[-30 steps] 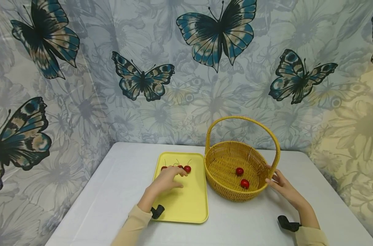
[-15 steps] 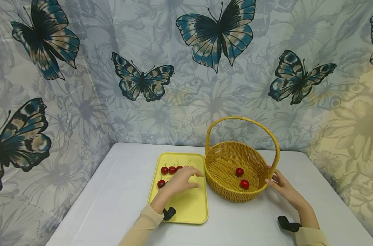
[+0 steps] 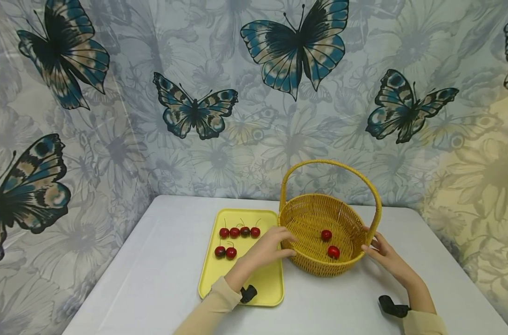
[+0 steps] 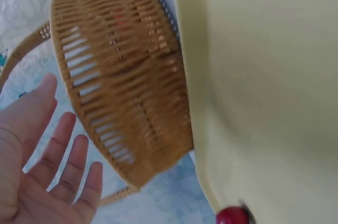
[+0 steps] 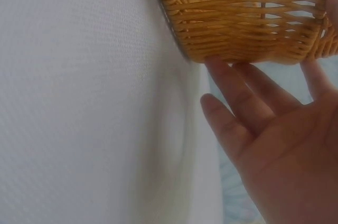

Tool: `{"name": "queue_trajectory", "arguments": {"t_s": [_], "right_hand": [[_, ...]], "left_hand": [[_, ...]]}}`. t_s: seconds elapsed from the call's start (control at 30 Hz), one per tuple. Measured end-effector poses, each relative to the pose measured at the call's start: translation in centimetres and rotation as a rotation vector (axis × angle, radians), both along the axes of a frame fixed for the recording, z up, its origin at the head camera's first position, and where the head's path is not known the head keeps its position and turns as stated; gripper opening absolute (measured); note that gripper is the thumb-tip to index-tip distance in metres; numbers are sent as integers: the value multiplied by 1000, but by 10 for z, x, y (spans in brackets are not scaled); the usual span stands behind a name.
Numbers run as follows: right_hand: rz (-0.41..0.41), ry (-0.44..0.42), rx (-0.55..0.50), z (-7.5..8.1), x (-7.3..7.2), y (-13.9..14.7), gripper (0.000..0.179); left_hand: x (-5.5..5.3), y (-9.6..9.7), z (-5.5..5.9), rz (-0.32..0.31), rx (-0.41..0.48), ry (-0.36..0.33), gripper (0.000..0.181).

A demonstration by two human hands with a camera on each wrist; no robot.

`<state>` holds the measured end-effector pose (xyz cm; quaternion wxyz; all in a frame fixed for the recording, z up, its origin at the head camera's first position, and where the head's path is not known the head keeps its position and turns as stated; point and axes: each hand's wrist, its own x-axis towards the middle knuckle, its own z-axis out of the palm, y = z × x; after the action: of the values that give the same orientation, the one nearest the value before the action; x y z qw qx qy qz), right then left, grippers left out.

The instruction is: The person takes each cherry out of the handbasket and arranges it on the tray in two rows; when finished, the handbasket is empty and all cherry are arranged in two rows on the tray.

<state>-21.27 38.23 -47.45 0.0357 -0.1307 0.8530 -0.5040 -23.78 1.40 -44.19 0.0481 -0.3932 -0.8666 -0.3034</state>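
My left hand (image 3: 270, 246) is at the left rim of a woven wicker basket (image 3: 317, 269), its fingers spread and holding nothing. In the left wrist view those fingers (image 4: 68, 166) stand just beside the basket's side. My right hand (image 3: 385, 256) holds the basket's right rim at the foot of the handle, thumb in front and fingers behind. The right wrist view has its fingertips (image 5: 216, 68) against the weave. Two red cherries, one farther back (image 3: 326, 235) and one nearer (image 3: 333, 252), lie in the basket. Several stemmed cherries (image 3: 235, 232) lie on a yellow tray (image 3: 262, 291).
The tray stands directly left of the basket on a white-covered table (image 3: 145, 270). A tall arched handle (image 3: 329, 162) rises over the basket. Behind the table hangs a butterfly-patterned cloth (image 3: 195, 163).
My left hand has moved right, from over the tray's cherries to the basket's left rim, uncovering the cherries. The right hand and the basket have stayed in place.
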Motion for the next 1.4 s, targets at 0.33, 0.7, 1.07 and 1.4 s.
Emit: {"name": "queue_trajectory", "arguments": {"t_s": [0.33, 0.7, 1.07, 1.4], "right_hand": [[-8, -21, 13, 1, 2, -1, 60], [-9, -11, 18, 1, 1, -2, 60], [4, 31, -15, -1, 1, 1, 60], [-15, 2, 26, 2, 1, -1, 61]], "left_hand": [[-5, 31, 0, -51, 39, -51, 25], [-16, 59, -6, -67, -8, -112, 28], [-29, 82, -3, -44, -118, -113, 29], [-46, 98, -7, -67, -192, -144, 33]]}}
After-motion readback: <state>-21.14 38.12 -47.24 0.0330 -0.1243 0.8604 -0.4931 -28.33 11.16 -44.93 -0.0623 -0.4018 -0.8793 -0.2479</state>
